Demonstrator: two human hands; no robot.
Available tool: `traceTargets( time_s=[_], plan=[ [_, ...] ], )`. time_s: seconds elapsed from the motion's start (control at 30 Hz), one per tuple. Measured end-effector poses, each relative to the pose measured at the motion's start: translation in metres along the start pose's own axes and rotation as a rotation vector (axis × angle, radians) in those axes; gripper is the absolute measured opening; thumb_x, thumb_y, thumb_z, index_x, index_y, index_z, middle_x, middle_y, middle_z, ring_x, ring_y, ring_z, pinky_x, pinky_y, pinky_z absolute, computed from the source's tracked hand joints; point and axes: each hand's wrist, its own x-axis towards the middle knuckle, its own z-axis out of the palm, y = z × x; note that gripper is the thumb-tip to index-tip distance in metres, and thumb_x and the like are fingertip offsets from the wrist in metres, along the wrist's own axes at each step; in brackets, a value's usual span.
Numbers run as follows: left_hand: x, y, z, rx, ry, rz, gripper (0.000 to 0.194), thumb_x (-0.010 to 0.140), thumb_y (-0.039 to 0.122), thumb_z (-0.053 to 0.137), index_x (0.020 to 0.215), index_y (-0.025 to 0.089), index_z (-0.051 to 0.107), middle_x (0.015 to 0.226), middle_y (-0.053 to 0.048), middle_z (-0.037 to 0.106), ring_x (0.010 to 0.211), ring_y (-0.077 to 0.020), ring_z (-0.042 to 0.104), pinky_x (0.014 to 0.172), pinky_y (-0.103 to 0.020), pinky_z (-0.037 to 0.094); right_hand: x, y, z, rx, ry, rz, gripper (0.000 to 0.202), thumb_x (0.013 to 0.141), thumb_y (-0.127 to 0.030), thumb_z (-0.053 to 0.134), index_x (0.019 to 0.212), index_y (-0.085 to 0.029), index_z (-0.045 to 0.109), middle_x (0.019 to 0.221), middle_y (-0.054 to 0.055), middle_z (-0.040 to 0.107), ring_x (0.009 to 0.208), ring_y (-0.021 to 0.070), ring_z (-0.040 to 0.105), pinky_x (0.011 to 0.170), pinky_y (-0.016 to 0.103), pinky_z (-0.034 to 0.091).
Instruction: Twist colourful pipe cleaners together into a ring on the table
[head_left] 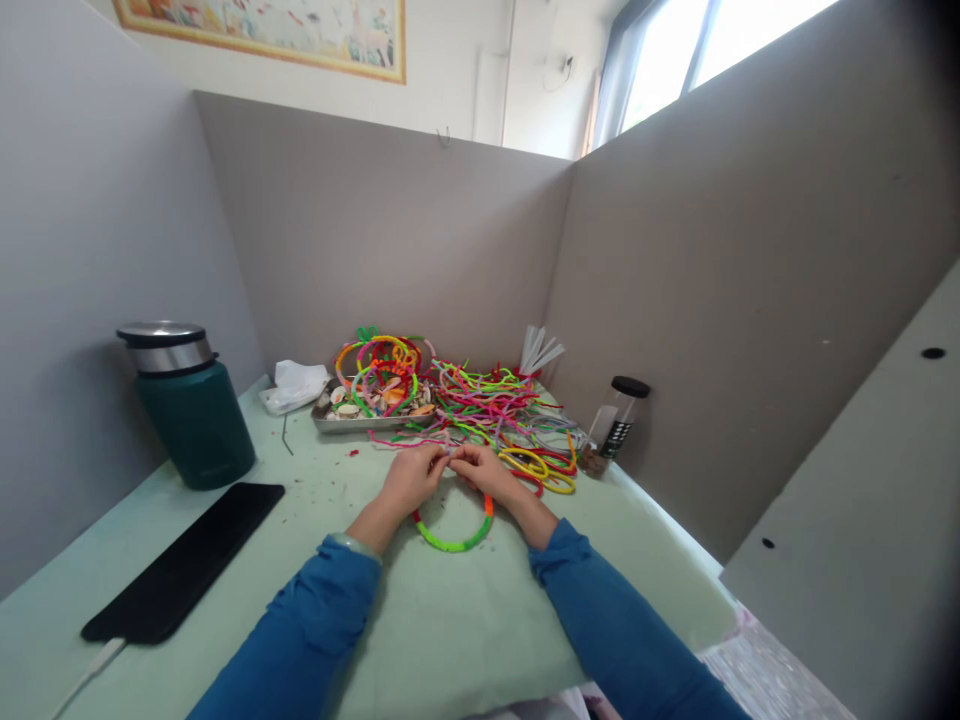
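A hoop wrapped in fuzzy pipe cleaners [452, 547], green with orange and red parts, lies on the table in front of me. At its far side, the fingertips of my left hand [415, 474] and my right hand [480, 468] come together. Both hands are closed in a pinch on the hoop, around a small pale lilac part. The fingers cover most of that spot, so its detail cannot be made out. Just beyond the hands lie loose pipe cleaners [491, 400] in many colours. Yellow bent pipe cleaners [529, 462] sit right of my right hand.
A metal tray [352, 424] holds several colourful hoops [386, 375] and shells. Left are a green flask [196, 425], a black phone-like slab [187, 560] with a white cable, and white tissue [300, 380]. A clear black-lidded bottle [619, 420] stands right. Grey partitions [390, 230] enclose the table [450, 640].
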Motion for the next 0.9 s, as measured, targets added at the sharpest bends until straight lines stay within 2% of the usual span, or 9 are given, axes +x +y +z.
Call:
traceTargets(
  time_s=[0.23, 0.5, 0.67, 0.77, 0.9],
  plan=[
    [0.001, 0.000, 0.001, 0.028, -0.002, -0.065, 0.016, 0.084, 0.026, 0.048, 0.080, 0.019, 0.062, 0.068, -0.003, 0.065, 0.061, -0.0150, 0.056, 0.058, -0.024, 0.034, 0.001, 0.000, 0.004, -0.118, -0.015, -0.095, 0.020, 0.077, -0.029, 0.054, 0.061, -0.016, 0.053, 0.055, -0.004, 0.046, 0.053, 0.0093, 0.038, 0.051, 0.021, 0.030],
    [0.002, -0.004, 0.005, 0.052, -0.009, -0.062, 0.015, 0.083, 0.026, 0.049, 0.085, 0.019, 0.062, 0.072, -0.005, 0.067, 0.066, -0.0176, 0.060, 0.059, -0.026, 0.037, -0.001, -0.009, 0.007, -0.189, 0.005, -0.079, 0.015, 0.073, -0.021, 0.050, 0.058, -0.017, 0.052, 0.053, -0.004, 0.046, 0.054, 0.0100, 0.039, 0.052, 0.021, 0.030],
    [0.001, -0.004, 0.007, 0.050, -0.011, -0.072, 0.016, 0.083, 0.026, 0.050, 0.094, 0.019, 0.059, 0.071, -0.004, 0.067, 0.065, -0.0172, 0.061, 0.059, -0.025, 0.039, 0.000, -0.003, 0.006, -0.165, 0.000, -0.070, 0.013, 0.071, -0.020, 0.050, 0.059, -0.017, 0.053, 0.053, -0.004, 0.046, 0.054, 0.0102, 0.040, 0.052, 0.021, 0.031],
    [0.001, -0.001, 0.004, 0.069, -0.005, -0.039, 0.017, 0.084, 0.024, 0.049, 0.098, 0.021, 0.059, 0.074, -0.003, 0.068, 0.066, -0.0172, 0.061, 0.060, -0.025, 0.039, 0.002, 0.001, 0.004, -0.147, 0.032, -0.044, 0.012, 0.070, -0.020, 0.049, 0.059, -0.017, 0.051, 0.052, -0.004, 0.045, 0.051, 0.0096, 0.038, 0.049, 0.020, 0.028],
    [0.001, 0.000, 0.002, 0.091, 0.014, 0.030, 0.016, 0.085, 0.021, 0.046, 0.091, 0.022, 0.061, 0.082, -0.005, 0.068, 0.073, -0.0172, 0.062, 0.063, -0.025, 0.040, 0.004, 0.003, 0.003, -0.120, 0.077, 0.013, 0.012, 0.069, -0.022, 0.048, 0.060, -0.017, 0.052, 0.052, -0.004, 0.045, 0.049, 0.0091, 0.036, 0.047, 0.021, 0.027]
  ],
)
